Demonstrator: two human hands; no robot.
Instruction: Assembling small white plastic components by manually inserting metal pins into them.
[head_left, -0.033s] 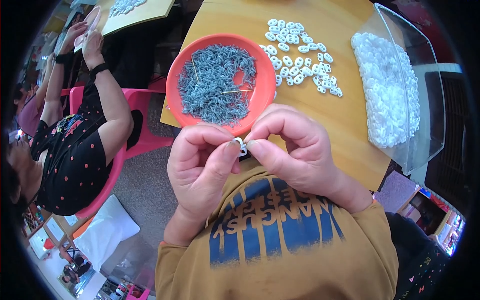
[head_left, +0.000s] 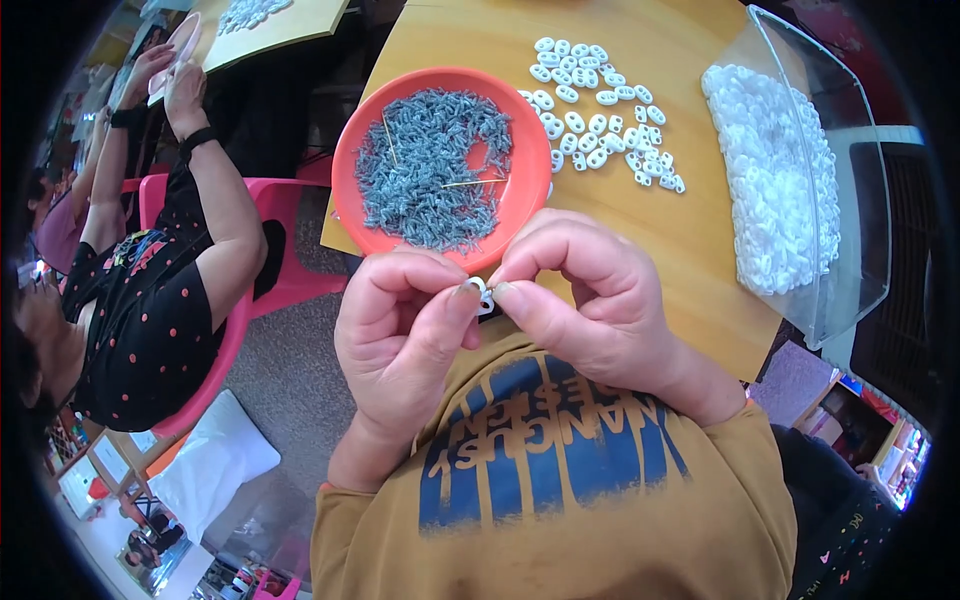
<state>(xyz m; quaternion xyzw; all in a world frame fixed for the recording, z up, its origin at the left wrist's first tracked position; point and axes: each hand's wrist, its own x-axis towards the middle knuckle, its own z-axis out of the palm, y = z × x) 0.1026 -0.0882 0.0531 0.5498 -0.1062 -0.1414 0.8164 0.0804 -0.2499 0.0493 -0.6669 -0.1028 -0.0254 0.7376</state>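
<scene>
Both hands were found close together above the near edge of the surface (head_left: 695, 265), just in front of the wearer's brown top (head_left: 600, 545). The left hand (head_left: 405, 335) grasped a small white piece (head_left: 485, 302) between thumb and forefinger. The right hand (head_left: 595, 300) met it from the other side, thumb and forefinger pinched against the piece's right edge (any slim item between those tips was too small to make out). The piece therefore sat between the two sets of fingertips, lifted clear of the surface, with a dark hole visible in its lower part.

Just beyond the hands stood a round red bowl (head_left: 346, 185), its near rim partly hidden by them. It contained a spread layer of small grey pieces (head_left: 425, 150), with two thin sticks (head_left: 475, 183) lying on top, well apart. To the right of the bowl, loose white pieces (head_left: 575, 122) with paired holes lay scattered. Farther right stood a clear bin (head_left: 862, 215) holding a large heap of similar white parts (head_left: 770, 180).

On the left, a co-worker (head_left: 140, 310) in a dotted black top sat on a pink chair (head_left: 288, 265), arms raised toward a second surface (head_left: 300, 22).
</scene>
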